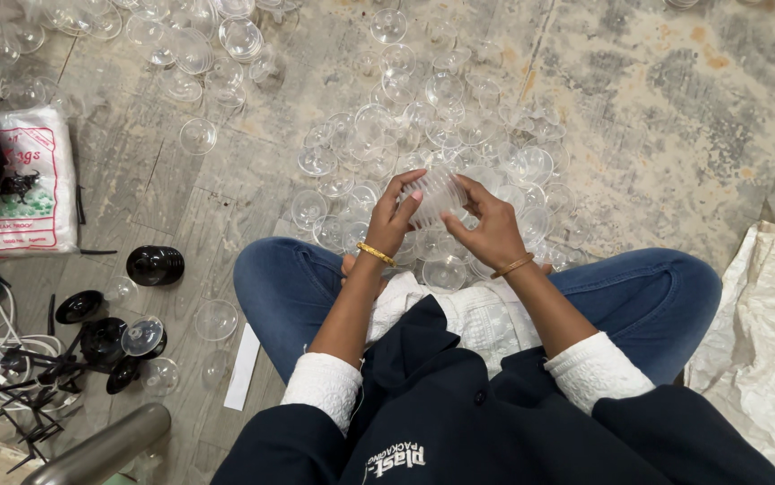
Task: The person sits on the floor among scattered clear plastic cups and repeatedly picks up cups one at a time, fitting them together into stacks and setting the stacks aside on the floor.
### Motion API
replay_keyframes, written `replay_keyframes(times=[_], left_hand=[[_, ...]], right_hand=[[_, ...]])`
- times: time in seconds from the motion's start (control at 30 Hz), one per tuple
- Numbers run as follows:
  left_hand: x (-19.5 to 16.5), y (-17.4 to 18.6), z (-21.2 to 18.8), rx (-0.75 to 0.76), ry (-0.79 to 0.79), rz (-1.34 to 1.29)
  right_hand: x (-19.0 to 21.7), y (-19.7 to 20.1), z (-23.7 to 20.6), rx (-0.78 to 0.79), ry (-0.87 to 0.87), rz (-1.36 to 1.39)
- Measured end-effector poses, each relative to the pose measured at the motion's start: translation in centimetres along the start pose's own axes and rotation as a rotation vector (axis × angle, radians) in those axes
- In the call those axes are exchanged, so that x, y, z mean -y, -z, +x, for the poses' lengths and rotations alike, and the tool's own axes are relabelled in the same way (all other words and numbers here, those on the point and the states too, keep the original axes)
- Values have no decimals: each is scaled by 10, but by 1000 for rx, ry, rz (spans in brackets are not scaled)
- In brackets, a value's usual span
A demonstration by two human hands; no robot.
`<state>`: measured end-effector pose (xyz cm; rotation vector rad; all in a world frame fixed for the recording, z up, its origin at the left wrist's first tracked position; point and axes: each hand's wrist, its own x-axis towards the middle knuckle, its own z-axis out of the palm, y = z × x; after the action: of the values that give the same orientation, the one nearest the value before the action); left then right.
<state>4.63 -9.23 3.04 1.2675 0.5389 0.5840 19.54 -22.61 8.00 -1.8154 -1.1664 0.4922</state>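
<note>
Stack of clear plastic cups (435, 195): transparent, ribbed, nested on its side, held above the lap over a floor pile of loose clear cups (423, 126). Left hand (395, 216) and right hand (488, 224) both grasp it at opposite ends.

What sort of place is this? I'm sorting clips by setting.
Probably a small packing workshop, with work done on the stone floor: loose clear plastic lids, a stack of them held in both hands, and a packet of bags.
</note>
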Motion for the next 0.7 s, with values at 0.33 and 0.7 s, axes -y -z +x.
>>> replay_keyframes(times=[0.33,0.7], left_hand=[[3,-3,3,-39,85,4],[9,-15,26,190,-14,-257]], right_hand=[[23,-4,-1,2,69,90],[-99,74,39,-104,125,28]])
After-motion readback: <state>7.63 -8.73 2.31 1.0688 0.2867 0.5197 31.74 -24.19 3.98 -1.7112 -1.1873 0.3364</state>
